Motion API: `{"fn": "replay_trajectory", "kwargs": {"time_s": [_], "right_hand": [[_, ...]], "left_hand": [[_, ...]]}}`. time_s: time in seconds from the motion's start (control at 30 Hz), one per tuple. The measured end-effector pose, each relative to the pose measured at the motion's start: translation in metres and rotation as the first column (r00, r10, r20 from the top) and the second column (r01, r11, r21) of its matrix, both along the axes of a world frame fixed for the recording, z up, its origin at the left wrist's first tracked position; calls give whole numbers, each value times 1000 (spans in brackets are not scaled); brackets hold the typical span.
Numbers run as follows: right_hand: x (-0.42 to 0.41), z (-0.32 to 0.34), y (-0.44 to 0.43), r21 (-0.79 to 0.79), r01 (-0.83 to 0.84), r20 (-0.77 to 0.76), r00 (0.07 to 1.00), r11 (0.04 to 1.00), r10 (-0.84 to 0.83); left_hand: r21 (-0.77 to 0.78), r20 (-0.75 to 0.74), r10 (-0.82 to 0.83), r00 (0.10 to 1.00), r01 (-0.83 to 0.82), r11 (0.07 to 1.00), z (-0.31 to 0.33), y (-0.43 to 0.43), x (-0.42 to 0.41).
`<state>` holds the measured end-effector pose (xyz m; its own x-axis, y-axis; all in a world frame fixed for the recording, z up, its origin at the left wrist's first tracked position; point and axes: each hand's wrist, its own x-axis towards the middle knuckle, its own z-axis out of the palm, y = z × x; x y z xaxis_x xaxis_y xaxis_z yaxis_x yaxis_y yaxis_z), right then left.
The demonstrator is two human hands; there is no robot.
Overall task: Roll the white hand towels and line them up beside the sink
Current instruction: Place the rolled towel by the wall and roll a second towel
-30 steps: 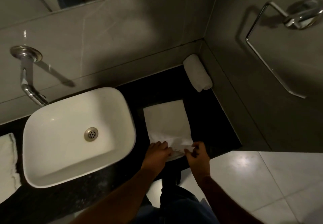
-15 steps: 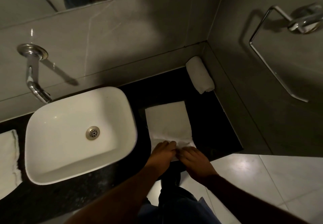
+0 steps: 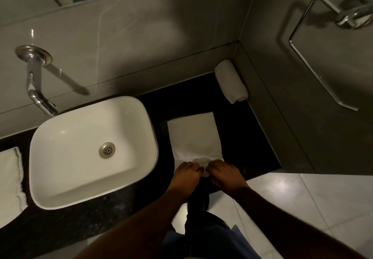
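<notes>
A folded white hand towel (image 3: 193,135) lies flat on the black counter (image 3: 252,137), just right of the white sink (image 3: 90,151). Its near end is curled into a small roll. My left hand (image 3: 186,176) and my right hand (image 3: 224,175) sit side by side on that roll, fingers pressing down on it. One rolled white towel (image 3: 231,81) rests in the far right corner against the wall. Another white towel (image 3: 10,182) lies flat on the counter left of the sink.
A chrome wall tap (image 3: 38,91) reaches over the sink's back left. A chrome towel ring (image 3: 314,56) hangs on the right wall. The counter ends at the right wall and at its front edge, with pale floor tiles (image 3: 302,208) below.
Both hands came together and flattened onto the towel's near end, which is now curled over into a small roll. The view has shifted slightly.
</notes>
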<state>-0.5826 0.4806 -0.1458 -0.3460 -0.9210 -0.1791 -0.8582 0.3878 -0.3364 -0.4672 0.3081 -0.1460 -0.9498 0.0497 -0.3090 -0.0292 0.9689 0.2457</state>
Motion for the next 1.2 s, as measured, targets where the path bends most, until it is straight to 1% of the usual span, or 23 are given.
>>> {"fn": "replay_trajectory", "kwargs": {"time_s": [0.1,0.17,0.2,0.27,0.3,0.33,0.37,0.4,0.43,0.5,0.57,0.6,0.67,0.73,0.77,0.8,0.87,0.9,0.97,1.03,1.1,1.13,1.2], "right_hand": [[-8,-5,9,28,-61,-4,998,998,61],[-10,-6,11,6,-44,-14,999,999,44],[-4,-7,4,-6,-33,14,999,999,33],[-4,-8,-1,-12,17,45,999,1000,-17],[-6,-5,-6,-16,76,86,994,997,-75],[-10,0,-11,-17,155,138,979,988,-152],[-15,6,-16,-4,242,187,953,970,-237],[-20,9,-20,10,297,226,930,955,-291],[-23,12,-25,1,311,247,921,950,-302],[-26,12,-34,-35,324,272,913,945,-303],[-29,4,-38,-63,399,275,888,915,-368],[-31,0,-40,-76,429,232,885,900,-403],[-33,-6,-43,-59,425,42,905,903,-423],[-29,-3,-47,-34,338,-133,931,941,-339],[-25,-3,-46,-51,282,-191,939,958,-286],[-21,-4,-43,-77,232,-214,946,970,-244],[-17,-4,-33,-72,178,-193,963,981,-189],[-18,-5,-27,-25,158,-180,971,987,-160],[-24,-6,-20,50,133,-173,977,990,-123],[-29,-4,-20,70,143,-151,980,987,-132],[-33,0,-27,45,160,-76,985,986,-156],[-33,4,-29,42,168,-44,985,985,-166],[-29,6,-29,43,169,-33,985,985,-168]], "left_hand": [[169,-23,159,987,-153,974,3,-10,-8],[245,-21,275,961,-261,934,6,-17,-7],[273,8,342,940,-331,903,5,-22,2],[385,121,465,877,-473,792,10,-24,5],[422,181,495,850,-522,742,14,-25,4],[440,197,499,844,-531,724,15,-26,2],[437,172,488,856,-510,741,16,-27,-1],[417,117,465,877,-469,779,16,-26,-3],[375,41,432,901,-415,829,14,-27,-2],[242,-133,335,933,-298,923,6,-28,2],[103,-221,261,940,-244,964,3,-25,5],[55,-232,240,943,-234,971,3,-23,5],[-13,-229,198,953,-206,978,3,-22,5],[-78,-217,141,966,-161,984,1,-26,2],[-96,-209,120,970,-143,985,0,-28,-1],[-107,-188,107,976,-129,986,1,-30,-5],[-112,-178,98,979,-119,987,1,-33,-13],[-73,-175,122,977,-137,988,1,-33,-17],[66,-146,207,967,-200,978,3,-37,-24],[170,-26,274,961,-266,949,7,-42,-31],[202,86,341,936,-352,914,15,-45,-35],[231,142,387,911,-411,882,20,-45,-33],[367,282,453,846,-531,763,30,-43,-26]]}}
